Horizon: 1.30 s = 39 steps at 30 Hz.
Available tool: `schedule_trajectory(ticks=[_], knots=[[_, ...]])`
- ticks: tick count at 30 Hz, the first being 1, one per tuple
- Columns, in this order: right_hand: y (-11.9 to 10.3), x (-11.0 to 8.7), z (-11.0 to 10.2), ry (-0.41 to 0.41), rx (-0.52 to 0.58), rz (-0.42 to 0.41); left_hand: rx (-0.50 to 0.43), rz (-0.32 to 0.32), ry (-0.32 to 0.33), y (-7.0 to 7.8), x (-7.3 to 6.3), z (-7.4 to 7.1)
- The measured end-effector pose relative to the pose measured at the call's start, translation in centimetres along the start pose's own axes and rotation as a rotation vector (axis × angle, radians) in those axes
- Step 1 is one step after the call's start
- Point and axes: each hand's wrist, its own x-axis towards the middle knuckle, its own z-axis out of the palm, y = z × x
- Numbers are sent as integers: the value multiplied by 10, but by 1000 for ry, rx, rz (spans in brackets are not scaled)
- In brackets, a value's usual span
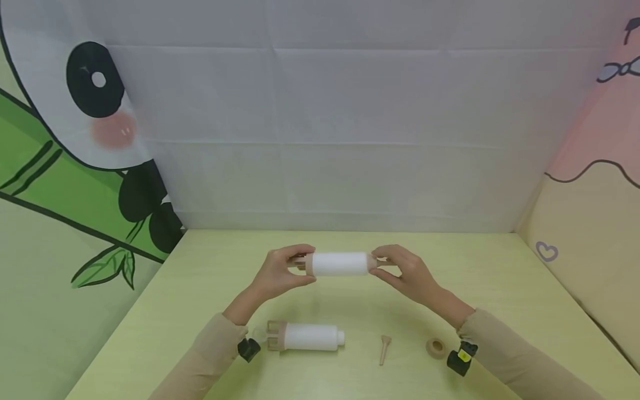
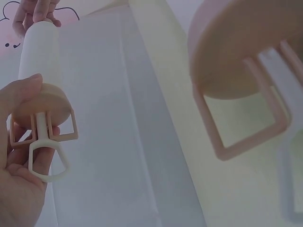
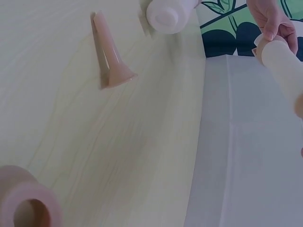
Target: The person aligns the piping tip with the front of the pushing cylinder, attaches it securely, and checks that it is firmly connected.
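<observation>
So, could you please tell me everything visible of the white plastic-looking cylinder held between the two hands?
The cylinder is smooth, white and plastic-looking, held about level above the pale yellow table. Its left end has a beige collar with two open rectangular loops and a white rod with a ring handle; its right end, a tapered beige tip. The left hand grips the collar; the right hand holds the tip.

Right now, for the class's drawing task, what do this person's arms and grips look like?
The left sleeve and right sleeve are long and beige. A small black box sits by the left cuff; a second black box by the right cuff bears a yellow label, its marking too small to read. The left grip and right grip wear no gloves.
</observation>
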Motion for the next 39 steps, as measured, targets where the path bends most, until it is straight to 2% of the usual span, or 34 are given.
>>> schedule_trajectory(ticks=[3, 6, 10, 13, 17, 22, 26, 30, 34, 37, 39], knots=[[0, 0, 0, 1, 1, -12, 8, -13, -1, 0, 1, -1], [2, 0, 0, -13, -23, -17, 11, -31, -4, -9, 1, 0], [3, -1, 0, -60, -36, 8, 1, -36, 1, -32, 1, 3], [3, -2, -1, -86, -46, 42, -4, -31, 2, -34, 0, 2], [1, -1, 0, -69, -72, 59, -4, -26, 0, -33, 0, 1], [1, 2, 2, -26, -98, 22, -3, -49, -2, -29, 0, 0], [1, 3, 1, -31, -99, -31, 10, -51, -5, -12, 0, -2], [1, 1, -1, -24, -102, -30, 23, -44, -20, 4, 0, -4], [2, -2, -2, -3, -145, -7, 10, -45, -25, -10, 1, 0], [2, -3, -1, 1, -154, -20, -6, -55, -25, -24, 2, 3], [2, -3, -1, -2, -150, -40, -20, -56, -31, -28, 3, 3]])
